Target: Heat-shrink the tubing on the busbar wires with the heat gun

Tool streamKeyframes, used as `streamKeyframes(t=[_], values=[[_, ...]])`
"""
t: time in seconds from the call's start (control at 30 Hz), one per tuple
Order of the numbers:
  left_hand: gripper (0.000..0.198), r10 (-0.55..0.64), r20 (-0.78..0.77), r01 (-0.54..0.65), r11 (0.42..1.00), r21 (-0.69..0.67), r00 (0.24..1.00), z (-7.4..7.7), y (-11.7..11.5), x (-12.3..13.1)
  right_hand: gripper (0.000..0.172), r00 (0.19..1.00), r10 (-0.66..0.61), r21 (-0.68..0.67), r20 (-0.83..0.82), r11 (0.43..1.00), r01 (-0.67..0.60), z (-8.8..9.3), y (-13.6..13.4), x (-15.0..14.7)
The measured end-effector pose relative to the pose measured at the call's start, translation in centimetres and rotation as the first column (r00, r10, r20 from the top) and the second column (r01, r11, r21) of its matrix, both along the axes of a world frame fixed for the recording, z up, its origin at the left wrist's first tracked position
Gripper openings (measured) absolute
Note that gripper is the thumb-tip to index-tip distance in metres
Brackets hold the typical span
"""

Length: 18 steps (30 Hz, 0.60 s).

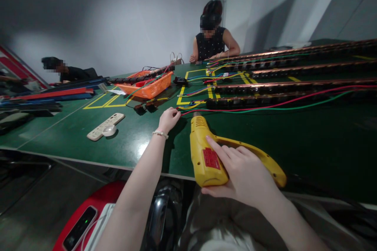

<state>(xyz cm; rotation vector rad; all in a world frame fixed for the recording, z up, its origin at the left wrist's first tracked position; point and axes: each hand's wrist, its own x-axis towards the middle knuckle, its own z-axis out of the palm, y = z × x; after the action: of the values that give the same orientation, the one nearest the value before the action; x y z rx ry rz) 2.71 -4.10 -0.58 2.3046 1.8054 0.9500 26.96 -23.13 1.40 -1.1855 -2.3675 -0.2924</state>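
In my right hand [241, 170] is a yellow heat gun [198, 145], gripped round the rear of its body, with the index finger along its side near a red label. Its metal nozzle [196, 114] points away from me, close to the red wire [297, 103] and green wire [297, 110]. My left hand [170, 119] is closed in a pinch at the left ends of these wires; the exact tips are hidden by the fingers. Both wires run right across the table, alongside long dark bars [253, 100] with copper-coloured strips and coloured leads.
An orange basket [156, 89] holding parts stands beyond my left hand. Left of it lie a white power strip [103, 128] and a roll of tape [109, 130] on the green table [123, 151]. One person [210, 41] sits opposite, another [73, 72] at far left.
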Motion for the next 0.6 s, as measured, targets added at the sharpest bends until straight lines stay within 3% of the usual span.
streamKeyframes(t=[0.13, 0.3, 0.6], values=[[0.033, -0.042, 0.003, 0.042, 0.999, -0.015, 0.999, -0.2, 0.2, -0.1, 0.107, 1.0, -0.016, -0.001, -0.014, 1.0, 0.016, 0.0, -0.3, 1.4], [0.018, -0.009, -0.028, 0.009, 1.0, 0.007, 1.0, -0.6, 0.5, -0.2, 0.107, 0.999, -0.036, 0.003, -0.027, 0.999, 0.036, 0.1, -0.6, 2.3], [0.029, 0.08, -0.038, -0.082, 0.995, -0.048, 0.996, -1.0, 0.8, -0.2, 0.106, 0.999, -0.049, 0.004, -0.015, 0.999, 0.049, 0.3, -0.8, 2.2]])
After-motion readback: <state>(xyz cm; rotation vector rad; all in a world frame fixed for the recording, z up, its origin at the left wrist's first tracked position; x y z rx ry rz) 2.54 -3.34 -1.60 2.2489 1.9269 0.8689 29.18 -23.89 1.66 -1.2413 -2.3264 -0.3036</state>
